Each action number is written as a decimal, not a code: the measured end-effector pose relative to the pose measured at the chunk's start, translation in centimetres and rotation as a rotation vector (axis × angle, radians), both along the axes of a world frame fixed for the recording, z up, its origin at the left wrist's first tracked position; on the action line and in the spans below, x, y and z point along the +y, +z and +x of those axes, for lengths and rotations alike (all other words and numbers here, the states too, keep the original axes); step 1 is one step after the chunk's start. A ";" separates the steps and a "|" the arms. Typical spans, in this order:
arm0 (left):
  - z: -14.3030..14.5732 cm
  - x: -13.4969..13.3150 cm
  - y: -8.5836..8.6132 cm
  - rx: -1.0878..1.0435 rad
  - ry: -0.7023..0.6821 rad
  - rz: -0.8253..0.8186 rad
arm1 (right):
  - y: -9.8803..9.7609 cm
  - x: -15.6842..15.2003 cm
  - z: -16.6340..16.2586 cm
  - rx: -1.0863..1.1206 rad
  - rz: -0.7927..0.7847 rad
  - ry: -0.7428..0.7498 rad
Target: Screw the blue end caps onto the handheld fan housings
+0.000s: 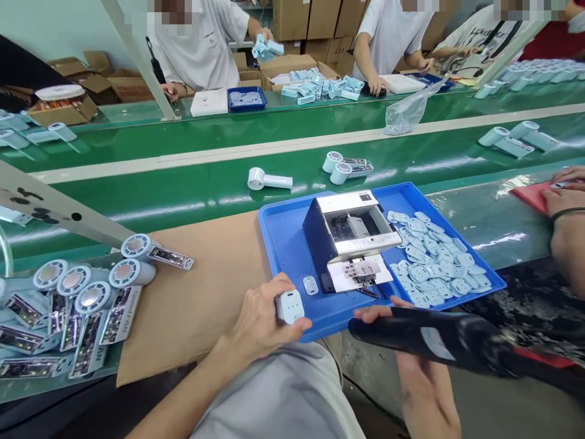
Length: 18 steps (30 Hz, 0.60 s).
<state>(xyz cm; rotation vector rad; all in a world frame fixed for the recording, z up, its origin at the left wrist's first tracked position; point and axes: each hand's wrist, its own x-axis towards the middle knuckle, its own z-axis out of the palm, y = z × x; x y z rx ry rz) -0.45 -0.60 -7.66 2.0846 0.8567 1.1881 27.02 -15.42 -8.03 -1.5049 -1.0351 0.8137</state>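
Pale-blue plastic housing, gripped by left hand's fingers; right hand's fingers wrapped around black tool, beside blue tray.

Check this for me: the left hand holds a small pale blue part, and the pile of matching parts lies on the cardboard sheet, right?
Not quite: the pile of pale blue parts lies in the blue tray, not on the cardboard sheet, as the head view shows. The left hand does hold a small pale blue part.

Factory assembly line: green conveyor belt, co-workers alongside, stacked cardboard cartons.
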 end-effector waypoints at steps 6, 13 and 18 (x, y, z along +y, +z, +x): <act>0.8 0.5 0.1 -0.097 0.001 -0.069 | 4.6 4.9 -2.5 0.125 0.428 -0.112; 1.4 0.8 1.3 -0.215 -0.101 -0.095 | 9.8 13.1 -2.7 -0.169 0.708 -0.372; 1.2 0.7 -0.4 -0.193 -0.085 -0.090 | 9.0 16.8 -1.1 -0.132 0.820 -0.086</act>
